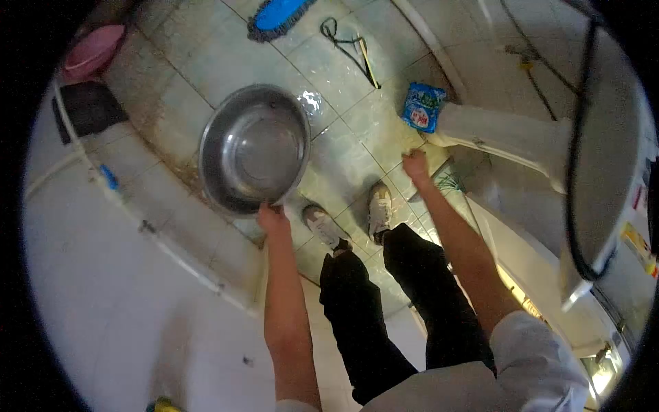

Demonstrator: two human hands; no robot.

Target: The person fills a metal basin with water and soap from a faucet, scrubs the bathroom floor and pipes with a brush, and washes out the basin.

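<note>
A large round metal basin (257,147) is tilted toward me over the wet tiled floor, its inside bare and shiny. My left hand (273,218) grips its near rim, fingers closed around the edge. Off to the right, my right hand (415,166) hangs in the air with its fingers curled and no object showing in it. Just beyond that hand, a blue packet with printed lettering (423,108) rests by the foot of a white pedestal (508,134).
Water shines on the tiles (343,137) around my shoes (379,206). A blue mop head (278,17) and a dark looped strap (350,51) lie farther off. A pink basin (95,51) stands at far left; a pipe (171,250) runs along the left wall.
</note>
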